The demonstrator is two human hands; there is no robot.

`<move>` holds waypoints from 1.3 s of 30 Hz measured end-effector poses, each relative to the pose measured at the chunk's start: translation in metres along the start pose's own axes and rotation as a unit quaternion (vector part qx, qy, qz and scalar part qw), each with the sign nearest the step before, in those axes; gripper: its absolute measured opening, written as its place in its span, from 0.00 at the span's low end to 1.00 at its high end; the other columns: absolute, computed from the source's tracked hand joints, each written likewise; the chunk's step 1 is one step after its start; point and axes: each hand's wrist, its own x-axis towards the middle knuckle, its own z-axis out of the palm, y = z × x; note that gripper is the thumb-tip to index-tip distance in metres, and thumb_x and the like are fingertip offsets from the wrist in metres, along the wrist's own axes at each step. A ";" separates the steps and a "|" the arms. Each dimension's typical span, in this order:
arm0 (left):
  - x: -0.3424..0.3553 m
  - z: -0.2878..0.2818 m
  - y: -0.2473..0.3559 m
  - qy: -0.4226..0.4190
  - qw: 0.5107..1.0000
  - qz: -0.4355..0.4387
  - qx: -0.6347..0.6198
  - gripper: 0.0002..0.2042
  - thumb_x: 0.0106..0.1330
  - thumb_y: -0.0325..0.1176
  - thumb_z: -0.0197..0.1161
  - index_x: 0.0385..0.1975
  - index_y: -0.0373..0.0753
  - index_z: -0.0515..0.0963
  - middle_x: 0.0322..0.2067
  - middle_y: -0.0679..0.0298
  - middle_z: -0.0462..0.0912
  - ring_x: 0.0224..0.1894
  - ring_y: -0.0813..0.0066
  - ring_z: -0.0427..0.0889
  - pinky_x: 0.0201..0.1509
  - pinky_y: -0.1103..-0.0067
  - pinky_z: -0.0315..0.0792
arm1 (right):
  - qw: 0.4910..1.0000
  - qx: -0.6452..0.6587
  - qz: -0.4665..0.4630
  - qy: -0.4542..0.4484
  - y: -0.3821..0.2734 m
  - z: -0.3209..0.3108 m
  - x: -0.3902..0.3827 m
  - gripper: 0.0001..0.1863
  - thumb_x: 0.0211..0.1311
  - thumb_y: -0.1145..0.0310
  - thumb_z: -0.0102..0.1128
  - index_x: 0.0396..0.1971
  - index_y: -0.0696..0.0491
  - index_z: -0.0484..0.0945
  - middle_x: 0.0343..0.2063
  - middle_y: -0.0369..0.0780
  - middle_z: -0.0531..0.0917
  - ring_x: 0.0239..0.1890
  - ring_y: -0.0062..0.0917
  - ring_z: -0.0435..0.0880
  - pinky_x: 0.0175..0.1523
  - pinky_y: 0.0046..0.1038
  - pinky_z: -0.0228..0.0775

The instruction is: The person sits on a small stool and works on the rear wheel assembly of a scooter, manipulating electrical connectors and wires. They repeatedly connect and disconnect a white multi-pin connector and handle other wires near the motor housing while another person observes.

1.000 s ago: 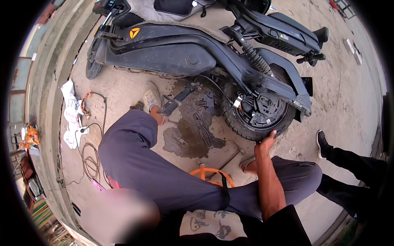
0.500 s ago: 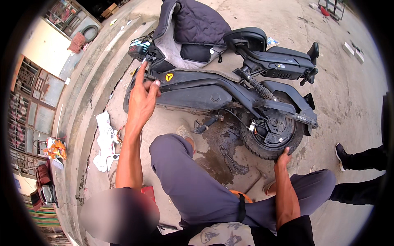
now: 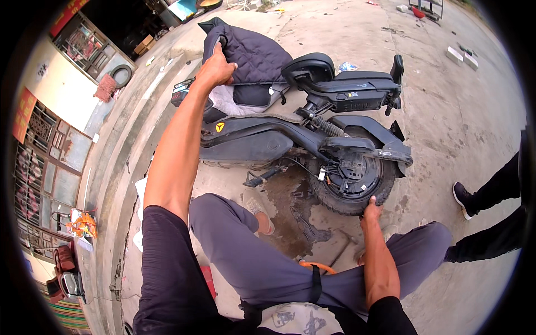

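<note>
A dark scooter [image 3: 245,146] lies on its side on the concrete, its rear wheel [image 3: 357,177] to the right. My right hand [image 3: 371,213] grips the lower rim of the tyre, thumb on the sidewall and the other fingers mostly hidden. My left arm stretches far forward. Its hand [image 3: 218,71] is over the quilted cover [image 3: 254,56] at the front of the scooter, index finger extended and thumb apart. Whether the fingertip touches the cover I cannot tell. The seat [image 3: 310,68] sticks out beyond the frame, and the kickstand [image 3: 262,177] points toward me.
A wet, dark patch [image 3: 287,204] spreads between my feet. Beside it lie a hammer-like tool [image 3: 340,251] and an orange object [image 3: 317,267]. Another person's legs [image 3: 491,190] stand at the right. Concrete steps [image 3: 120,162] run along the left; pale blocks [image 3: 462,57] lie far right.
My left hand has moved forward from beside the handlebar to the quilted cover, the arm now reaching farther. My right hand stays on the tyre. The view has shifted, putting the scooter slightly farther left.
</note>
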 end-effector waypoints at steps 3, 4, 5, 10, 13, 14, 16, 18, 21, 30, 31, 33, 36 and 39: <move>-0.002 0.004 0.016 0.016 0.999 0.006 -0.047 0.44 0.66 0.34 0.63 0.76 0.31 0.41 0.22 0.55 0.84 0.21 0.67 0.83 0.28 0.71 0.77 | 1.000 -0.010 0.008 0.006 -0.029 -0.009 -0.045 0.45 0.68 0.55 0.64 0.75 0.58 0.50 0.69 0.55 0.65 0.67 0.47 0.70 0.69 0.42 0.64; -0.009 0.002 0.024 0.022 0.998 0.024 -0.061 0.43 0.67 0.33 0.63 0.76 0.31 0.42 0.21 0.56 0.83 0.20 0.69 0.82 0.26 0.72 0.76 | 1.000 0.003 0.011 -0.018 -0.036 -0.013 -0.054 0.46 0.68 0.55 0.64 0.75 0.58 0.49 0.70 0.55 0.64 0.68 0.47 0.69 0.69 0.42 0.64; -0.015 0.001 0.028 0.027 0.995 0.045 -0.079 0.43 0.67 0.32 0.63 0.75 0.30 0.43 0.20 0.56 0.81 0.18 0.70 0.80 0.24 0.72 0.74 | 0.999 0.008 0.007 -0.033 -0.034 -0.015 -0.051 0.47 0.68 0.54 0.64 0.75 0.59 0.48 0.71 0.54 0.62 0.70 0.46 0.65 0.72 0.41 0.59; -0.079 0.022 0.031 0.117 0.970 0.152 -0.150 0.39 0.68 0.33 0.63 0.76 0.33 0.50 0.15 0.63 0.76 0.18 0.78 0.73 0.25 0.78 0.68 | 0.997 -0.059 -0.044 0.010 -0.018 0.009 -0.047 0.46 0.68 0.53 0.63 0.75 0.58 0.48 0.68 0.55 0.65 0.66 0.47 0.70 0.68 0.42 0.65; -0.133 0.063 0.044 0.065 0.958 0.158 -0.231 0.37 0.71 0.34 0.64 0.77 0.38 0.51 0.15 0.70 0.72 0.18 0.84 0.68 0.23 0.82 0.63 | 0.995 -0.040 -0.086 -0.027 -0.029 -0.010 -0.057 0.45 0.68 0.51 0.63 0.74 0.58 0.50 0.68 0.55 0.65 0.67 0.46 0.68 0.69 0.42 0.64; -0.145 0.078 0.043 0.045 0.953 0.153 -0.256 0.37 0.71 0.33 0.64 0.77 0.39 0.52 0.15 0.70 0.71 0.18 0.85 0.68 0.23 0.83 0.63 | 0.995 -0.051 -0.081 -0.026 -0.025 -0.012 -0.050 0.45 0.68 0.51 0.63 0.74 0.58 0.50 0.68 0.55 0.65 0.67 0.46 0.68 0.69 0.42 0.64; -0.165 0.098 0.027 0.020 0.957 0.142 -0.253 0.35 0.73 0.33 0.63 0.77 0.41 0.53 0.15 0.72 0.69 0.19 0.87 0.68 0.24 0.83 0.63 | 0.995 -0.021 -0.078 -0.061 -0.016 -0.008 -0.036 0.45 0.69 0.49 0.62 0.75 0.52 0.49 0.67 0.52 0.67 0.66 0.45 0.70 0.64 0.47 0.69; -0.186 0.104 0.022 -0.017 0.973 0.221 -0.065 0.25 0.68 0.35 0.65 0.64 0.38 0.70 0.15 0.59 0.77 0.17 0.67 0.77 0.29 0.69 0.71 | 0.993 -0.016 -0.086 -0.073 -0.002 -0.016 -0.015 0.44 0.69 0.47 0.61 0.75 0.49 0.48 0.67 0.50 0.67 0.65 0.44 0.71 0.62 0.50 0.71; -0.232 0.084 0.031 -0.179 0.919 0.350 0.020 0.15 0.65 0.38 0.66 0.47 0.37 0.79 0.15 0.56 0.79 0.22 0.53 0.81 0.29 0.63 0.73 | 0.992 -0.011 -0.073 -0.105 -0.009 -0.031 -0.017 0.43 0.69 0.44 0.61 0.73 0.44 0.49 0.68 0.47 0.67 0.64 0.43 0.72 0.59 0.56 0.72; -0.306 0.013 0.032 -0.333 0.760 0.557 0.028 0.15 0.64 0.36 0.62 0.46 0.34 0.82 0.22 0.67 0.75 0.28 0.72 0.76 0.29 0.77 0.68 | 0.989 -0.013 -0.004 -0.148 -0.063 -0.032 -0.080 0.40 0.70 0.40 0.57 0.71 0.42 0.51 0.70 0.44 0.63 0.68 0.45 0.68 0.62 0.60 0.67; -0.303 0.015 0.026 -0.308 0.795 0.519 -0.063 0.14 0.64 0.36 0.62 0.45 0.35 0.83 0.22 0.67 0.75 0.27 0.72 0.75 0.29 0.77 0.67 | 0.989 -0.022 -0.007 -0.145 -0.064 -0.033 -0.080 0.40 0.70 0.40 0.57 0.71 0.42 0.51 0.70 0.44 0.63 0.68 0.45 0.68 0.62 0.60 0.67; -0.299 0.018 0.021 -0.290 0.809 0.506 -0.076 0.14 0.65 0.36 0.62 0.44 0.34 0.83 0.21 0.67 0.74 0.27 0.72 0.75 0.29 0.77 0.67 | 0.989 -0.021 0.017 -0.142 -0.066 -0.032 -0.079 0.41 0.70 0.40 0.57 0.73 0.41 0.48 0.71 0.44 0.61 0.69 0.47 0.66 0.64 0.62 0.63; -0.301 0.017 0.014 -0.221 0.836 0.496 -0.078 0.13 0.67 0.37 0.60 0.43 0.34 0.83 0.20 0.66 0.73 0.25 0.73 0.72 0.28 0.78 0.65 | 0.988 -0.018 0.018 -0.151 -0.065 -0.030 -0.075 0.42 0.71 0.40 0.56 0.74 0.39 0.45 0.73 0.44 0.58 0.71 0.48 0.63 0.65 0.65 0.59; -0.311 0.025 0.013 -0.205 0.837 0.500 -0.090 0.13 0.67 0.37 0.60 0.40 0.33 0.83 0.20 0.66 0.73 0.24 0.73 0.72 0.27 0.78 0.65 | 0.988 -0.004 0.019 -0.154 -0.066 -0.027 -0.073 0.42 0.69 0.38 0.56 0.74 0.35 0.46 0.74 0.43 0.57 0.72 0.49 0.62 0.65 0.67 0.59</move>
